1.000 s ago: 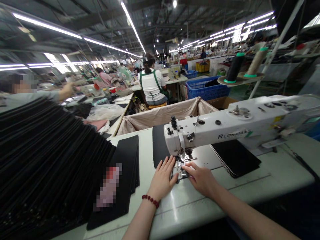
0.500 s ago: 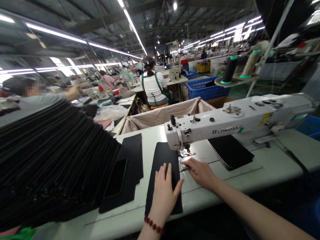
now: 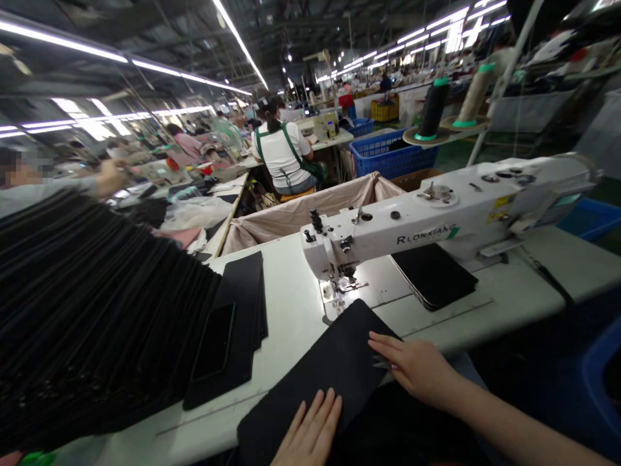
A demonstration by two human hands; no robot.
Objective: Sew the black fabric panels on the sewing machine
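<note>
A black flat panel (image 3: 320,369) lies slantwise at the table's front edge, its far end close to the needle area of the white sewing machine (image 3: 427,220). My left hand (image 3: 313,430) rests flat on its near part, fingers stretched out. At the panel's right edge is my right hand (image 3: 422,372), fingertips touching the surface. Small thread snips (image 3: 381,364) are tucked in that hand, only their metal tips showing. A stack of black pieces (image 3: 434,275) sits under the machine's arm.
On the left rises a big pile of black panels (image 3: 97,323). Beside it a dark phone (image 3: 213,341) lies on more black panels (image 3: 242,285). Thread cones (image 3: 433,110) stand behind the machine. A cloth-lined bin (image 3: 310,210) and a blue basket (image 3: 388,155) are beyond the table.
The black panel has come away from beside the needle toward me and turned slantwise. Both hands moved nearer to me; the right went from the presser foot to the panel's edge.
</note>
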